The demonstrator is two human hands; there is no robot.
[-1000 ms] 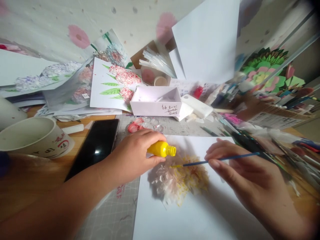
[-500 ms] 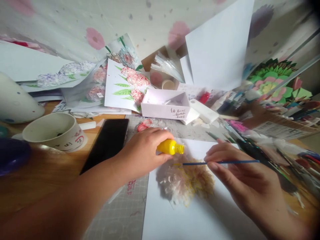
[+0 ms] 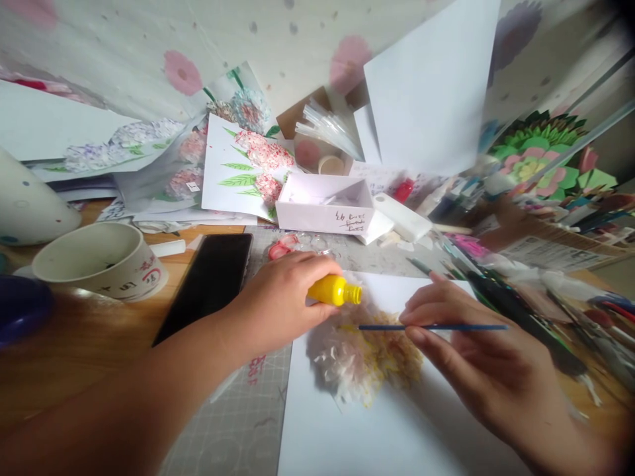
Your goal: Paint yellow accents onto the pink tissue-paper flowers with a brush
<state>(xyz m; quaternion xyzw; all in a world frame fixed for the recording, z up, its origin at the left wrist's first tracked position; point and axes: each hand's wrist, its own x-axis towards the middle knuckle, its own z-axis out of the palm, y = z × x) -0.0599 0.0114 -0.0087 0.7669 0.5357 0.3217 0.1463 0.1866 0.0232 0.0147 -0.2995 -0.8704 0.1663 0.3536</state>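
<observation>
My left hand (image 3: 292, 287) is closed around a small yellow paint bottle (image 3: 331, 291), tipped on its side with its uncapped neck pointing right. Between the thumb and fingers of my right hand (image 3: 461, 344) is a thin blue paintbrush (image 3: 446, 327), held level, its yellow-tinted tip pointing left. Under the brush tip lies a ruffled, raised flower piece (image 3: 347, 370), whitish on the left and yellow-edged on the right. It rests on a white sheet of paper (image 3: 317, 436). Whether the tip touches the petals I cannot tell.
A grey cutting mat (image 3: 233, 430) lies under the paper. Left are a black phone (image 3: 208, 277) and a paper cup (image 3: 99, 264). Behind stand a white box (image 3: 322, 215) and a red-flower picture (image 3: 238, 178). Brushes and pens (image 3: 526, 311) crowd the right side.
The brush tip has dropped slightly nearer the flower. Both hands keep their holds, and the whole view has shifted a little.
</observation>
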